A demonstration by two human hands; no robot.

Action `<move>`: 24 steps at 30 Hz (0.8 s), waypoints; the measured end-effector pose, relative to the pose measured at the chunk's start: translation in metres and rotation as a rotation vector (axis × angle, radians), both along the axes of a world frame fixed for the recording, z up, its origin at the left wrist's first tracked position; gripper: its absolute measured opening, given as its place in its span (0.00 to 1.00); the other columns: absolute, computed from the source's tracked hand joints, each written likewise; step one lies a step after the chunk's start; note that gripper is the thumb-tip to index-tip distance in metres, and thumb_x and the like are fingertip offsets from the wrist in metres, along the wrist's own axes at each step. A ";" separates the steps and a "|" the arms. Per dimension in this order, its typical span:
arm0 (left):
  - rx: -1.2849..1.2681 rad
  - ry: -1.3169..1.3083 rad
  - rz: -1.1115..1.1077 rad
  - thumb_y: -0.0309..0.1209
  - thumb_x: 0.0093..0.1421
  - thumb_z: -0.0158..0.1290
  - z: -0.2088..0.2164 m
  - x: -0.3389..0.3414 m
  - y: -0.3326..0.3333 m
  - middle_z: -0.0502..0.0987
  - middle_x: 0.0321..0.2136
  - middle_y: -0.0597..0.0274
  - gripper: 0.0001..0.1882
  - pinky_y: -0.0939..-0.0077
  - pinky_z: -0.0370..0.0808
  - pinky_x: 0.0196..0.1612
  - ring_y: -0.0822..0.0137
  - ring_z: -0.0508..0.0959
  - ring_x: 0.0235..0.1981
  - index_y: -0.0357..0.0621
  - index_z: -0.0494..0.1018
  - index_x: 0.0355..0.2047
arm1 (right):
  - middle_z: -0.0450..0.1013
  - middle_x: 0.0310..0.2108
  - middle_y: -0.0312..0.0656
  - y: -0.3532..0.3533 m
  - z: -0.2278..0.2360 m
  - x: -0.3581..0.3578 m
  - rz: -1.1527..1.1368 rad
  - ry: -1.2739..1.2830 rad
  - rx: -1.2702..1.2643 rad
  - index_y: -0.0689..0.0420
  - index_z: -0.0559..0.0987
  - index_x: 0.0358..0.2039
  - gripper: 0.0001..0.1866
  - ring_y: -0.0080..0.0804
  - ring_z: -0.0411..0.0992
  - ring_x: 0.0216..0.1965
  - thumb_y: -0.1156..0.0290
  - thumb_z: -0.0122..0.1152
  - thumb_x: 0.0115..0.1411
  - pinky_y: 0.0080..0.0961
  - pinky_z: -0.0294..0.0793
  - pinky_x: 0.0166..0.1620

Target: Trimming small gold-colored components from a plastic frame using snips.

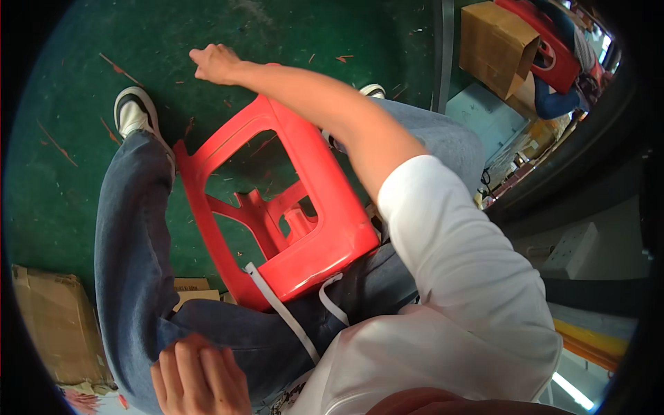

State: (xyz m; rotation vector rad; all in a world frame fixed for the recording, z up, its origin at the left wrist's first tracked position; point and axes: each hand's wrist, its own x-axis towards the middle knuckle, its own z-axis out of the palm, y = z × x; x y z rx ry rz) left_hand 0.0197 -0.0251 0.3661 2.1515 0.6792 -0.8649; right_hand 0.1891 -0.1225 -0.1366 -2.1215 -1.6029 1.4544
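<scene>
A red plastic stool (pixel 332 238) is tipped over between my legs, one side against my lap, its openings showing the green floor. My right arm reaches across above its far end. Beyond the stool, my right hand (pixel 216 63) is over the floor with its fingers curled closed; whatever they may hold is hidden. My left hand (pixel 200 377) is low at the left, by my thigh, apart from the stool. Its fingers are folded, slightly blurred, and their tips are out of sight.
Thin reddish scraps (pixel 119 69) litter the green floor (pixel 69 187). A cardboard box (pixel 59 325) stands at the lower left. On the upper right are an open carton (pixel 499 45), a pale panel (pixel 487 117) and another red plastic piece (pixel 553 62). A dark post (pixel 443 55) rises nearby.
</scene>
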 end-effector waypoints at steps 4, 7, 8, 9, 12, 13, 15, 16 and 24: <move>0.021 0.041 -0.044 0.34 0.68 0.54 -0.001 0.006 -0.001 0.74 0.35 0.58 0.09 0.61 0.73 0.39 0.56 0.76 0.34 0.45 0.71 0.31 | 0.79 0.34 0.62 -0.030 0.013 0.077 -0.061 0.023 0.038 0.57 0.76 0.41 0.16 0.64 0.79 0.40 0.61 0.60 0.57 0.55 0.79 0.45; 0.017 0.028 -0.070 0.34 0.68 0.54 -0.002 0.010 -0.002 0.74 0.35 0.58 0.09 0.61 0.73 0.39 0.56 0.76 0.34 0.45 0.71 0.32 | 0.80 0.36 0.60 -0.071 0.031 0.144 -0.083 -0.105 -0.015 0.58 0.79 0.42 0.15 0.62 0.79 0.44 0.62 0.54 0.59 0.53 0.78 0.48; 0.014 0.034 -0.078 0.34 0.68 0.54 -0.001 0.011 -0.002 0.74 0.35 0.58 0.09 0.61 0.73 0.39 0.56 0.76 0.34 0.45 0.71 0.32 | 0.81 0.37 0.57 -0.084 0.039 0.165 -0.064 -0.147 -0.073 0.56 0.81 0.40 0.15 0.61 0.79 0.43 0.61 0.53 0.60 0.52 0.78 0.48; 0.013 0.049 -0.095 0.34 0.68 0.54 0.000 0.011 -0.001 0.74 0.35 0.58 0.09 0.61 0.73 0.39 0.56 0.76 0.35 0.45 0.71 0.32 | 0.81 0.38 0.55 -0.094 0.046 0.182 -0.053 -0.172 -0.125 0.54 0.82 0.39 0.15 0.59 0.79 0.43 0.60 0.52 0.60 0.52 0.79 0.48; 0.020 0.037 -0.100 0.34 0.68 0.54 -0.003 0.016 -0.003 0.74 0.36 0.58 0.09 0.61 0.74 0.40 0.56 0.76 0.35 0.45 0.71 0.32 | 0.77 0.28 0.52 -0.140 0.060 0.260 0.037 -0.212 -0.097 0.55 0.79 0.35 0.11 0.56 0.78 0.34 0.63 0.51 0.62 0.48 0.76 0.39; 0.028 0.043 -0.104 0.34 0.69 0.54 -0.003 0.016 -0.004 0.74 0.36 0.58 0.09 0.62 0.74 0.41 0.56 0.76 0.36 0.45 0.71 0.32 | 0.76 0.28 0.52 -0.151 0.065 0.272 0.053 -0.235 -0.054 0.55 0.79 0.35 0.11 0.56 0.77 0.33 0.64 0.52 0.62 0.48 0.76 0.39; 0.014 0.059 -0.109 0.34 0.69 0.54 -0.004 0.018 -0.004 0.75 0.36 0.59 0.09 0.62 0.74 0.41 0.57 0.77 0.36 0.45 0.71 0.32 | 0.76 0.24 0.50 -0.162 0.070 0.299 0.042 -0.223 -0.093 0.58 0.78 0.29 0.11 0.47 0.77 0.27 0.66 0.50 0.60 0.41 0.75 0.35; 0.009 0.077 -0.116 0.34 0.69 0.54 -0.003 0.019 -0.004 0.75 0.37 0.59 0.09 0.62 0.74 0.41 0.57 0.77 0.36 0.45 0.71 0.33 | 0.76 0.22 0.46 -0.167 0.069 0.296 -0.017 -0.175 -0.184 0.59 0.78 0.26 0.11 0.40 0.76 0.26 0.69 0.49 0.59 0.36 0.75 0.34; 0.002 0.065 -0.105 0.34 0.68 0.54 -0.004 0.023 -0.001 0.75 0.37 0.61 0.08 0.63 0.74 0.41 0.58 0.77 0.36 0.45 0.71 0.33 | 0.77 0.22 0.38 -0.136 0.054 0.274 -0.203 0.300 -0.541 0.60 0.77 0.19 0.10 0.23 0.71 0.21 0.79 0.47 0.50 0.25 0.73 0.28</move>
